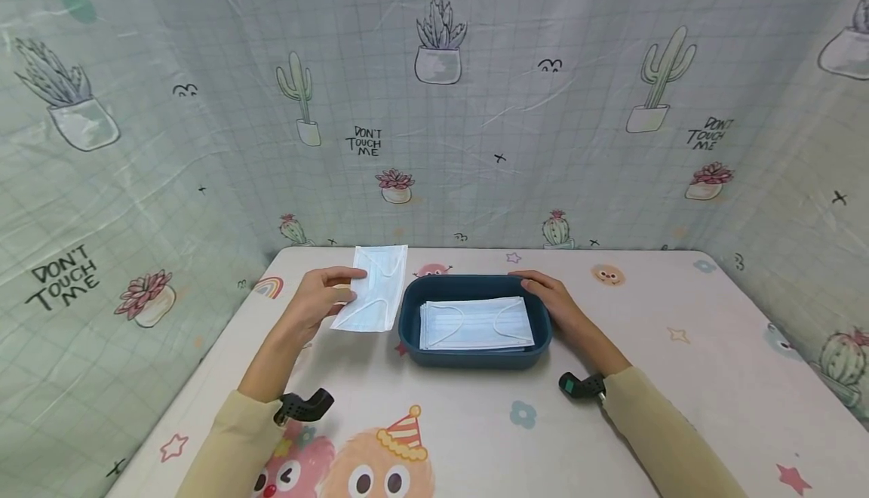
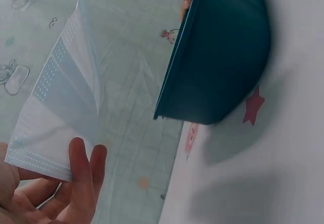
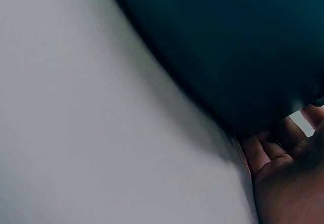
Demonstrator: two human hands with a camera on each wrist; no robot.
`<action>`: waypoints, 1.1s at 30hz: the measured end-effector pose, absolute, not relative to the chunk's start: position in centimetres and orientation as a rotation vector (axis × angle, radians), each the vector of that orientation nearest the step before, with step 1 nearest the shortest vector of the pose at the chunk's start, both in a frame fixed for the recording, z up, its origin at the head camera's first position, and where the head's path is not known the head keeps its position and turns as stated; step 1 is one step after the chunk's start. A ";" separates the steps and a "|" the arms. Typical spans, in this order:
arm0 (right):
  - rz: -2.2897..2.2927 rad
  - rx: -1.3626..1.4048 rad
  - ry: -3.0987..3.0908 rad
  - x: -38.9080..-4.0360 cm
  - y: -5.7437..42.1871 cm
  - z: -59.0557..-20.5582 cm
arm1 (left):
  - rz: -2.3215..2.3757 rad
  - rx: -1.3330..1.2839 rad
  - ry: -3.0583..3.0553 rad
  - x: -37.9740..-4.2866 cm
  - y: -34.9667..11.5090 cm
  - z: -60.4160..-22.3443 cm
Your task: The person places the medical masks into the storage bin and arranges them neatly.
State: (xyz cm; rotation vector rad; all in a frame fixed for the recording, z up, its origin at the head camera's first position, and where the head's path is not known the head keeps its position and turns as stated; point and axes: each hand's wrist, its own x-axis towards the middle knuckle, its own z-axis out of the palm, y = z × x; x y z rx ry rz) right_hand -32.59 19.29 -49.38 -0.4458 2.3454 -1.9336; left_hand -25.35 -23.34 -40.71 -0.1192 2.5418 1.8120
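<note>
My left hand (image 1: 320, 298) pinches a pale blue disposable face mask (image 1: 380, 290) by one end, held up above the table to the left of a dark teal plastic bin (image 1: 475, 360). In the left wrist view the face mask (image 2: 63, 92) looks slightly folded open, with fingertips on its lower end. Inside the bin lies a stack of similar face masks (image 1: 478, 324), white ear loops showing on the top one. At the bin's far right corner, my right hand (image 1: 553, 302) grips the rim. Its fingers (image 3: 255, 153) lie against the outer wall in the right wrist view.
The table (image 1: 468, 422) wears a white cover printed with cartoon figures and stars. Behind and at both sides hangs a pale curtain (image 1: 502, 106) with cactus drawings. Black wrist cameras (image 1: 305, 406) are strapped on both wrists.
</note>
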 end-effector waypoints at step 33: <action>-1.913 -0.422 2.367 -32.6 19.4 -49.6 | 1.089 0.812 2.420 -31.2 -11.0 -35.3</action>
